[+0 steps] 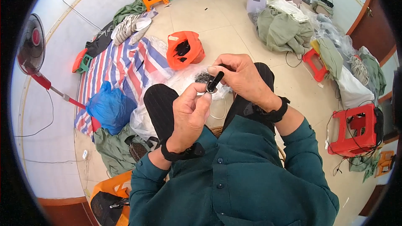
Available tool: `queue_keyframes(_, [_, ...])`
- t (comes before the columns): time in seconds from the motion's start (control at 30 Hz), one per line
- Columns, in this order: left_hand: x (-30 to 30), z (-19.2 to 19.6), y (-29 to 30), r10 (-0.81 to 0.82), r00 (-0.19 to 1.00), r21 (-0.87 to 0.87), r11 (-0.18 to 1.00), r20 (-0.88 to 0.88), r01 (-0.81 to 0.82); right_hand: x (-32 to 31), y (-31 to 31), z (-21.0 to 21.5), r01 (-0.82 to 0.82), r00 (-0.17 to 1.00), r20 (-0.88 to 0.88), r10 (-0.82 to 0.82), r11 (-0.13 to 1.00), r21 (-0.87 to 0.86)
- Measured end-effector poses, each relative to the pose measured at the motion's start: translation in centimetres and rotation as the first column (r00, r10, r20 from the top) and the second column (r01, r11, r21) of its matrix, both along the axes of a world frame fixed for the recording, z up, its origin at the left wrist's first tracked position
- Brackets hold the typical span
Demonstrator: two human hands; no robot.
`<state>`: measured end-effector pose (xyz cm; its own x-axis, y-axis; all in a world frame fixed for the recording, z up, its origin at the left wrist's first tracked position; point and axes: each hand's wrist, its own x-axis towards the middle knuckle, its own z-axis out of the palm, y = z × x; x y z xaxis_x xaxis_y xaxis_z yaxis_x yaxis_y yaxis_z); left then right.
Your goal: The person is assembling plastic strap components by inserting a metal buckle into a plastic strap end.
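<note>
Above my lap, both hands are on a small black strap-like piece point(216, 80) with a silvery metal ring or clip point(210, 87) at its lower end. My left hand point(190, 111) pinches the metal end between thumb and finger. Thumb and fingers of my right hand point(242, 75) close on the upper black end. The exact kind of piece is too small to tell. Below the hands, between my knees, a clear plastic bag point(190, 79) holds a heap of small dark metallic pieces point(202, 78), partly covered by my hands.
An orange-red plastic bag point(178, 60) with black pieces inside stands ahead. To the left lie a blue bag point(109, 106) and a striped sheet point(125, 65), with a standing fan point(33, 44) beyond. Right are green cloth bundles point(280, 29) and a red stool point(351, 129). People sit at the far end.
</note>
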<state>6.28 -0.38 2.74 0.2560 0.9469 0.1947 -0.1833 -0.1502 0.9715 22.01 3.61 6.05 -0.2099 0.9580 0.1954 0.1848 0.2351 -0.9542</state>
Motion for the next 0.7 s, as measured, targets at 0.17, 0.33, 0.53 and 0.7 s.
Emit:
queue_keyframes(0.17, [-0.4, 0.3, 0.1, 0.053, 0.998, 0.012, 0.999, -0.015, -0.052, -0.3, 1.4, -1.3, 0.103, 0.967, -0.249, -0.050, 0.973, 0.205])
queue_keyframes(0.33, [0.5, -0.1, 1.6, 0.053, 0.994, 0.061, 0.996, 0.092, -0.058, -0.7, 0.1, -1.6, 0.036, 0.925, -0.378, 0.031, 0.985, 0.170])
queue_keyframes(0.53, [1.2, -0.3, 2.0, 0.188, 0.979, 0.172, 0.965, 0.076, -0.198, -1.9, -0.1, -2.1, -0.033, 0.842, -0.536, 0.068, 0.997, 0.076])
queue_keyframes(0.7, [0.9, 0.0, 1.7, 0.230, 0.973, 0.197, 0.953, 0.025, -0.230, -2.4, -0.4, -3.1, -0.044, 0.811, -0.578, 0.096, 0.994, 0.104])
